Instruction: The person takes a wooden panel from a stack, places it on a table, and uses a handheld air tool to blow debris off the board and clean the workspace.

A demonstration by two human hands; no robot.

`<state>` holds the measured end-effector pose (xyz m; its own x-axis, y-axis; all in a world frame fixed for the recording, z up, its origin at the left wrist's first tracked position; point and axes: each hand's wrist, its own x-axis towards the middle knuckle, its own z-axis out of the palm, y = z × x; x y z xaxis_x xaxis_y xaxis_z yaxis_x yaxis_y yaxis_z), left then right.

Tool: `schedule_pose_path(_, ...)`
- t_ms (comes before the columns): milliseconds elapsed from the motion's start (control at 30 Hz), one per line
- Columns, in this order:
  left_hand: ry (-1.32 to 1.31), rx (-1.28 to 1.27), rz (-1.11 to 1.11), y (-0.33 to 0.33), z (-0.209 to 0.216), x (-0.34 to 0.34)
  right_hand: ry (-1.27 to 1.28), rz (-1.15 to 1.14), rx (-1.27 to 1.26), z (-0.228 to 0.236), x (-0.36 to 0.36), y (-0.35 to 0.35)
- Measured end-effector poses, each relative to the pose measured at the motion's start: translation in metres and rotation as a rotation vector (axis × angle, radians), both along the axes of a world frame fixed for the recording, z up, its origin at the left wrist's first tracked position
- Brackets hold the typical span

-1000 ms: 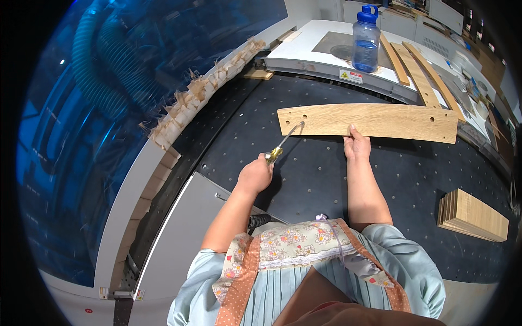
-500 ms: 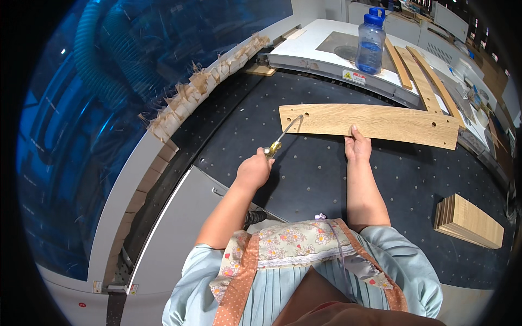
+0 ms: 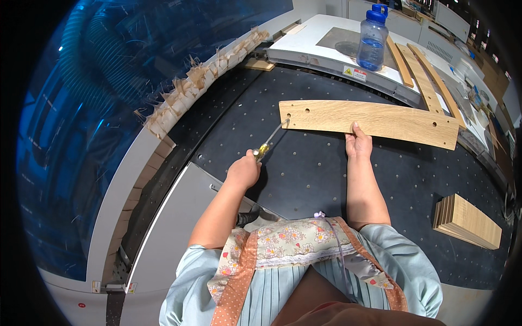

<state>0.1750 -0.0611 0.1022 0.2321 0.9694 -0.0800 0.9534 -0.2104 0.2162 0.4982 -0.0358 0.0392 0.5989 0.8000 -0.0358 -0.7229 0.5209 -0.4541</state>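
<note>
My left hand is closed round the yellow handle of a screwdriver. Its thin metal shaft reaches up to the left end of a long wood-grain board, close to the lower holes there. That board is slightly curved and has several drilled holes near both ends. My right hand grips the board's near edge around the middle, thumb on top and the other fingers partly hidden beneath. Both forearms come up from the lower edge.
A black table with small studs lies under the board. At right sits a stack of short boards. Beyond, a blue-capped water bottle and several long wooden strips rest on a white surface. A blue-windowed machine with ragged flaps stands left.
My left hand has moved left and slightly down with the screwdriver. Its tip has shifted from near the upper holes toward the board's left end. My right hand and the board stay nearly still.
</note>
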Motion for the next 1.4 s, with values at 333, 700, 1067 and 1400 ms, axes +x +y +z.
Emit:
schedule_pose_path(333, 0.017, -0.040, -0.023, 0.007, 0.013, -0.004, -0.029, 0.020, 0.021, -0.002, 0.001, 0.000)
schedule_pose_path(700, 0.075, -0.042, -0.061, 0.011, 0.027, -0.006, -0.040, 0.008, 0.010, -0.001, 0.002, 0.000)
schedule_pose_path(1067, 0.002, 0.024, -0.061, 0.008, 0.032, 0.001, -0.046, 0.001, -0.001, -0.002, 0.001, 0.001)
schedule_pose_path(1400, -0.042, 0.053, -0.043, 0.020, 0.028, 0.007, -0.050, 0.022, -0.013, 0.001, 0.000, -0.002)
